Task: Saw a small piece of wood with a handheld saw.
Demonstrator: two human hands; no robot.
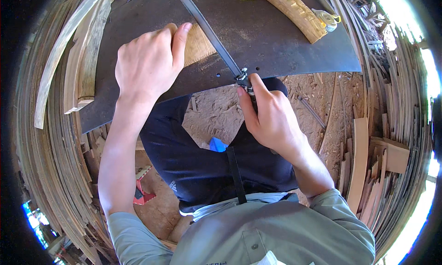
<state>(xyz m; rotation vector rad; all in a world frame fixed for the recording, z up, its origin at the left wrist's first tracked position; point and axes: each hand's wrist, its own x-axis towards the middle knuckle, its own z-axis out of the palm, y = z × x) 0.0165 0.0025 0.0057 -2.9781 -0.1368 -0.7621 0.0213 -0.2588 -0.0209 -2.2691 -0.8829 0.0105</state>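
My right hand is closed round the handle end of a long, narrow grey metal bar tool. The bar slants up and left from this fist, over the dark tabletop, to a rounded far tip. Its exact kind is not clear. A light brown wooden block lies on the tabletop beneath the bar, close to the near edge. My left hand is closed on the block's left side, its thumb pointing up and away. The fingers' undersides are hidden.
A curved, notched wooden piece lies at the far right beside a yellow-and-clear roll. Curved wooden boards rest at the table's left. Stacked wood strips line both sides. Below are a red object and a blue scrap.
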